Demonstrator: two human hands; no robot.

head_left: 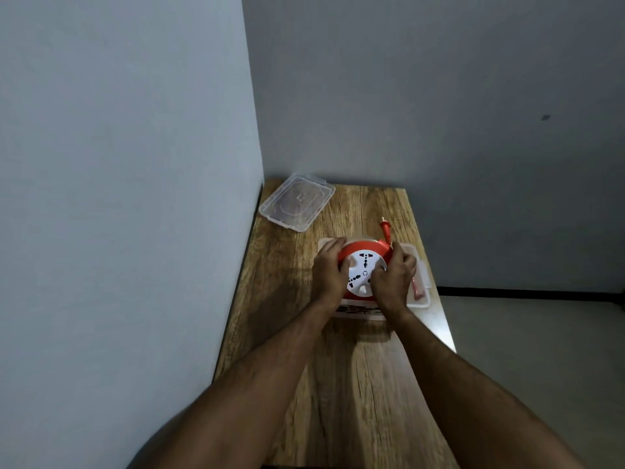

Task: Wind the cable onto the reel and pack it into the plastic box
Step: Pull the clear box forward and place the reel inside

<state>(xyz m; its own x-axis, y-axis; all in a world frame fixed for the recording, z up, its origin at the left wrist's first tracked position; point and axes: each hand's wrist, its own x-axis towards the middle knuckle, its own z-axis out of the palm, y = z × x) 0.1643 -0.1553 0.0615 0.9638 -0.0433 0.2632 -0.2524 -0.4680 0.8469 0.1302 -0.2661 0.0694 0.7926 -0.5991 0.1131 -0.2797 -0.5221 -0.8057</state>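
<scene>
A round cable reel (363,265), red-rimmed with a white socket face, sits over an open clear plastic box (422,296) on the wooden table. My left hand (328,270) grips the reel's left rim. My right hand (392,277) grips its right side, fingers curled over the white face. The red plug (385,229) on a short end of cable sticks up past the reel's far right edge. A reddish piece (418,288) shows through the box's right wall. Most of the box is hidden under the reel and my hands.
The clear box lid (297,202) lies at the table's far left corner, next to the wall. The narrow wooden table (345,384) stands against the left wall and the back wall. Floor lies beyond its right edge (443,326).
</scene>
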